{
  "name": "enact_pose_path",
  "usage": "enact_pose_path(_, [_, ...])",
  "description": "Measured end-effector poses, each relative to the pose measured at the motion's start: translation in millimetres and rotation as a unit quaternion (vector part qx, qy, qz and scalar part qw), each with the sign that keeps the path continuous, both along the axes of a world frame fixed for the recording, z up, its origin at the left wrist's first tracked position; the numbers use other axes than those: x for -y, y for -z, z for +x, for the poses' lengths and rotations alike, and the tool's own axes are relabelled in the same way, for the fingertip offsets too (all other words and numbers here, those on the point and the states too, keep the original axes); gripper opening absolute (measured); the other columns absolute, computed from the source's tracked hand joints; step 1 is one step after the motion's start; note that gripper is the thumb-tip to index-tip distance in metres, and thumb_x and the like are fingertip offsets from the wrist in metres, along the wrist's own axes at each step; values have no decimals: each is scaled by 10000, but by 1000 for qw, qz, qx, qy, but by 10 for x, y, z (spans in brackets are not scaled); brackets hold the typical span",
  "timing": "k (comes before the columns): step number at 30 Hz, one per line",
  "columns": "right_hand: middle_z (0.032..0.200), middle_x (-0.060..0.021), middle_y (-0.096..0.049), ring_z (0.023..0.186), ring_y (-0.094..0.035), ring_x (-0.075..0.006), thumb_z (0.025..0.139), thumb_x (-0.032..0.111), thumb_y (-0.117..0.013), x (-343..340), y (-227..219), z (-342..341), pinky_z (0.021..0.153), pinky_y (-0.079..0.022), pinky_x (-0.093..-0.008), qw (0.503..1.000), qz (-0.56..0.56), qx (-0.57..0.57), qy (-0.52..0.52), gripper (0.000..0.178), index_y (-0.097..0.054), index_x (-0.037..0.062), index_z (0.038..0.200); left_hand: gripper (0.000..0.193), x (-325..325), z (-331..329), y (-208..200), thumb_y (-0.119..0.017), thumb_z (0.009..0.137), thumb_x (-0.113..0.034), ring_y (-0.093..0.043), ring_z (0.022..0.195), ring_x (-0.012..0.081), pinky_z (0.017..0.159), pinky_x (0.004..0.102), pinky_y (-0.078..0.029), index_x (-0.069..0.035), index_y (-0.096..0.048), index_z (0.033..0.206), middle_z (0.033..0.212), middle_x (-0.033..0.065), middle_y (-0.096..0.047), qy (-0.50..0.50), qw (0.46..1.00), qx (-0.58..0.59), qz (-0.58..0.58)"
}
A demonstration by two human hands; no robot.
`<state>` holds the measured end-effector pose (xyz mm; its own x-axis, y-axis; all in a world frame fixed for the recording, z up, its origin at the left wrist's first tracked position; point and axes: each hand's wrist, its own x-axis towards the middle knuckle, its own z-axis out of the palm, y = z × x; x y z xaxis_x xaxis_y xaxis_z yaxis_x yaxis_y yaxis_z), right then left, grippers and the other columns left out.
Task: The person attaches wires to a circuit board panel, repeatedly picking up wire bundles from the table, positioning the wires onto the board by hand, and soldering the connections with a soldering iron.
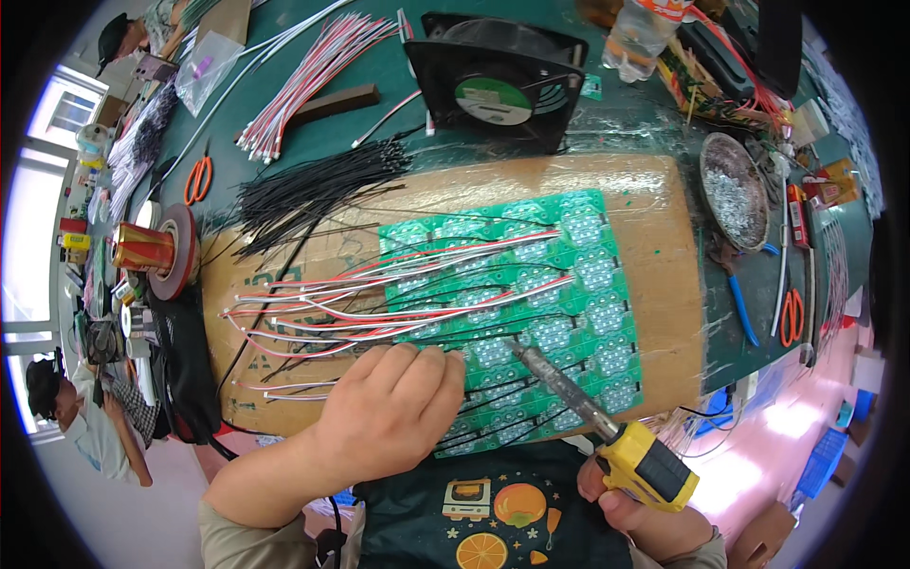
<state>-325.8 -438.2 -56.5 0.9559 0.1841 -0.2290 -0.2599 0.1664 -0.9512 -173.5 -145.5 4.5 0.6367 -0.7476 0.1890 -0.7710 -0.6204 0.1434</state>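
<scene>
My left hand [393, 408] is closed over the lower left part of a green circuit board panel [621, 284], its fingertips hidden. A red-and-white connector wire [296, 391] runs into that fist from the left. In my right hand [614, 498] is a yellow soldering gun [649, 465], its metal barrel pointing up and left. The soldering tip is on or just above the panel, right of my left hand; contact cannot be made out. Several red-and-white wires [427, 308] and thin black wires lie across the panel, their plugs to the left.
The panel rests on a brown cardboard sheet [664, 209]. Beyond it are a bundle of black wires [313, 190], more red-and-white wires [327, 76] and a black fan [498, 81]. A solder spool [180, 251] stands left; a metal dish [735, 190] and blue-handled pliers [742, 308] lie right. Two people sit leftward.
</scene>
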Motion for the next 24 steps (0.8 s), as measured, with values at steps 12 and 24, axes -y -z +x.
enact_pose_path(12, [748,-26,-526,584,-467,-115,862,161,-665,856,-344,857,515,-401,-261,881,-90,305,349,561,-419,-21,1332,386,4,7,-43,-587,716,-127,-575,764,231,669,342,-468,31,-632,1065,929,104,-585,2,1000,1,19])
enact_pose_path(24, [643,-20,-473,503,-471,-131,901,273,-623,451,-157,889,479,-418,-286,939,140,101,296,574,-398,11,1359,339,-25,-8,-96,-643,700,-107,-586,761,210,642,321,-456,-28,-656,1030,908,58,-595,-12,999,0,32])
